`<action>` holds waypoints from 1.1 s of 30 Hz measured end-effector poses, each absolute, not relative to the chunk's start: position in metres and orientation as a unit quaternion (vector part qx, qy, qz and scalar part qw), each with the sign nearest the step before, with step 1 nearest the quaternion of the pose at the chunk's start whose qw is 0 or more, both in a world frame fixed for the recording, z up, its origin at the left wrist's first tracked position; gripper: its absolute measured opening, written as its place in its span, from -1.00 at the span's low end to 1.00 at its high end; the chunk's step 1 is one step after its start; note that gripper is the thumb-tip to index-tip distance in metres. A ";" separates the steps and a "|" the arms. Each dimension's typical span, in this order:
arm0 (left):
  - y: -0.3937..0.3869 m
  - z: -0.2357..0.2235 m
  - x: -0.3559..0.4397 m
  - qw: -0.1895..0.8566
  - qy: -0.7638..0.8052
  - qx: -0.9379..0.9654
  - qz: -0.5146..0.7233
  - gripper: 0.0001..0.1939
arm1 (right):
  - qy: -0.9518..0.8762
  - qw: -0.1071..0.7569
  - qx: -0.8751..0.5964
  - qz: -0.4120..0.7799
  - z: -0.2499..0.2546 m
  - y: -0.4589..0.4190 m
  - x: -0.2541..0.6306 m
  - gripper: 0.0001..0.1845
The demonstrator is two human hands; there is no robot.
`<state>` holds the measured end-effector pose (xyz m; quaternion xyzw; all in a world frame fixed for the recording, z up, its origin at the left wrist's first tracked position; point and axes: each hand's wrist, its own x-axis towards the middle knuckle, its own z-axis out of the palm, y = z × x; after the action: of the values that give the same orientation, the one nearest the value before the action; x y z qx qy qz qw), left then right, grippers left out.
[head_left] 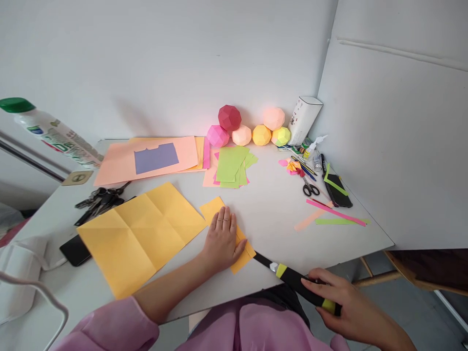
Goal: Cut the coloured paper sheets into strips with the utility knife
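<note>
So, far left, a white bottle with a green cap is seen leaning over the corner of the white table. A bunch of keys and a black slab are partly covered by a big creased yellow sheet. Behind that, peach paper is stacked with a purple piece laid on top. Just right of the creased sheet, near the front edge, a smaller yellow paper is pinned down by the left hand, palm down and flat, fingers held fairly close, thumb stuck out sideways. Green pieces are piled further back, with faceted paper balls lined up by the wall. The utility knife is pointed leftward, its dark blade put right at the small paper's corner; whether it's tucked into a fold can't be told. Its handle is gripped by the right hand, fingers curled round. Scissors and thin paper strips are scattered behind.
</note>
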<state>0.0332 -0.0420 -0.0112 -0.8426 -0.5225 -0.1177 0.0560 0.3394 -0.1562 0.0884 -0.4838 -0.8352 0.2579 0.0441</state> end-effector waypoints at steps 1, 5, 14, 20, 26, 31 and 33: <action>-0.042 -0.011 0.033 0.056 -0.524 -0.842 -0.117 -0.21 | -0.837 0.044 -0.482 0.256 0.089 -0.155 0.338 -0.37; -0.042 -0.010 0.033 0.055 -0.528 -0.840 -0.109 -0.21 | -0.842 0.051 -0.475 0.251 0.088 -0.148 0.333 -0.37; -0.042 -0.013 0.034 0.049 -0.532 -0.837 -0.115 -0.21 | -0.835 0.031 -0.485 0.258 0.092 -0.142 0.331 -0.38; -0.042 -0.012 0.034 0.050 -0.531 -0.838 -0.113 -0.22 | -0.837 0.040 -0.479 0.262 0.091 -0.137 0.328 -0.39; -0.042 -0.010 0.034 0.054 -0.533 -0.837 -0.110 -0.23 | -0.839 0.050 -0.473 0.262 0.090 -0.131 0.324 -0.38; -0.042 -0.010 0.033 0.050 -0.528 -0.841 -0.109 -0.22 | -0.838 0.063 -0.469 0.272 0.088 -0.124 0.318 -0.38; -0.042 -0.010 0.033 0.045 -0.525 -0.843 -0.108 -0.22 | -0.838 0.071 -0.466 0.275 0.087 -0.122 0.317 -0.39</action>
<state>0.0330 -0.0419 -0.0095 -0.8429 -0.5252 -0.1081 0.0448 0.3168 -0.1220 0.0871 -0.4657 -0.8380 0.2754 0.0711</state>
